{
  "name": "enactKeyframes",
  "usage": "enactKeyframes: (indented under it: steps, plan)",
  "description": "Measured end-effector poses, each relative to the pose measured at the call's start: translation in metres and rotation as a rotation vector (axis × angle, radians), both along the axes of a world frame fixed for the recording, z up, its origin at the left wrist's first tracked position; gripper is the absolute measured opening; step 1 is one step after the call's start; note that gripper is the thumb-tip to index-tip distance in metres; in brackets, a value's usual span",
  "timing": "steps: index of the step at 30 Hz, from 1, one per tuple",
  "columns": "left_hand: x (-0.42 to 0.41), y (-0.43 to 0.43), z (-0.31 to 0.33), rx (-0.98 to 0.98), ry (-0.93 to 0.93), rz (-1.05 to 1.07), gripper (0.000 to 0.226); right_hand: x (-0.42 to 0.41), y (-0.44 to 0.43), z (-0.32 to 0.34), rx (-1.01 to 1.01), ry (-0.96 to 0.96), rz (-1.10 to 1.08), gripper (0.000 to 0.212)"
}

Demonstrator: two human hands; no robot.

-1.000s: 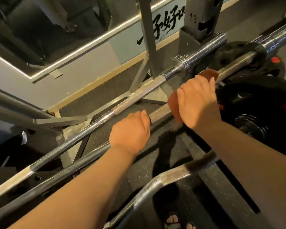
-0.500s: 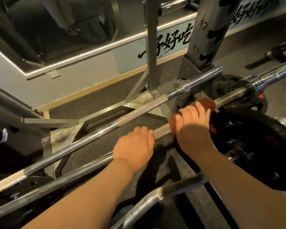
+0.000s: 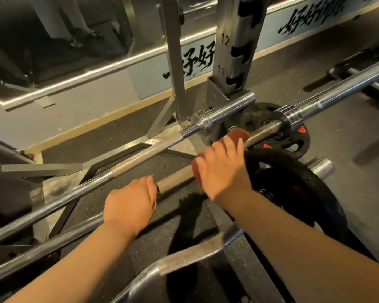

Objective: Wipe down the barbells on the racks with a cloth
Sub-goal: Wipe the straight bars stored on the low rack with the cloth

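1. Now, the dark rubber floor (image 3: pixel 123 167) fills most of your view, and a mirror (image 3: pixel 53 40) runs along the wall at the upper left.
2. A steel rack upright (image 3: pixel 236 51), marked 12 and 13, stands on the far side of the floor.
3. Two long barbells lie side by side, slanting from lower left to upper right. The far barbell (image 3: pixel 140 158) ends with its sleeve at the foot of the upright. The near barbell (image 3: pixel 175 180) is the one under your hands.
4. A bent curl bar (image 3: pixel 184 259) lies nearest to you, at the bottom edge.
5. A big black weight plate (image 3: pixel 293 184) is just to the right of your right wrist, and a smaller plate (image 3: pixel 293 138) is behind it.
6. Your left hand (image 3: pixel 129 204) grips the near barbell, with the fingers curled over the shaft.
7. Your right hand (image 3: pixel 221 171) is further up the same shaft, and its fingers are curled around the cloth.
8. The reddish-brown cloth (image 3: pixel 236 134) is wrapped on the near barbell and shows at both sides of your right hand, close to the collar.
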State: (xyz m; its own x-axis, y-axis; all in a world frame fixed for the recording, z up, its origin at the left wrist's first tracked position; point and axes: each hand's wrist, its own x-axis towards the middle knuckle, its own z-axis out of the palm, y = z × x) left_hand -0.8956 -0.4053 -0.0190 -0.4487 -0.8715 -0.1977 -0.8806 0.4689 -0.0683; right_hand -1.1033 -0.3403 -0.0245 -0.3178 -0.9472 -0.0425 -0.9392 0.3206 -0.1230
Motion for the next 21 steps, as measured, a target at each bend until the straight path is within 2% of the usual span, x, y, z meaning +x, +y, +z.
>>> enactKeyframes:
  steps: [3, 5, 8, 11, 14, 17, 19, 21]
  plan:
    - [-0.046, 0.008, 0.000, 0.021, 0.077, 0.031, 0.025, 0.005, -0.003, 0.003, 0.077, -0.078, 0.066, 0.055]
    - [-0.087, 0.006, -0.003, 0.083, 0.164, 0.059, 0.033, -0.008, -0.006, 0.010, 0.143, -0.041, 0.171, 0.049]
    - [-0.119, 0.000, -0.002, 0.144, 0.233, 0.199, 0.049, -0.049, -0.020, 0.029, 0.343, 0.072, 0.315, 0.044]
    - [-0.115, 0.000, -0.004, 0.062, 0.197, 0.176, 0.055, -0.085, -0.031, 0.045, 0.515, 0.122, 0.267, 0.048]
    - [-0.117, 0.000, -0.006, 0.041, 0.221, 0.202, 0.054, -0.077, -0.025, 0.045, 0.492, 0.202, 0.224, 0.050]
    - [-0.119, -0.002, -0.011, 0.017, 0.225, 0.213, 0.053, -0.055, -0.032, 0.043, 0.475, 0.149, 0.294, 0.043]
    - [-0.118, -0.004, -0.013, 0.020, 0.230, 0.222, 0.054, -0.058, -0.039, 0.042, 0.444, -0.010, 0.392, 0.036]
    - [-0.119, -0.006, -0.013, 0.034, 0.223, 0.239, 0.053, -0.077, -0.044, 0.042, 0.391, -0.183, 0.373, 0.029]
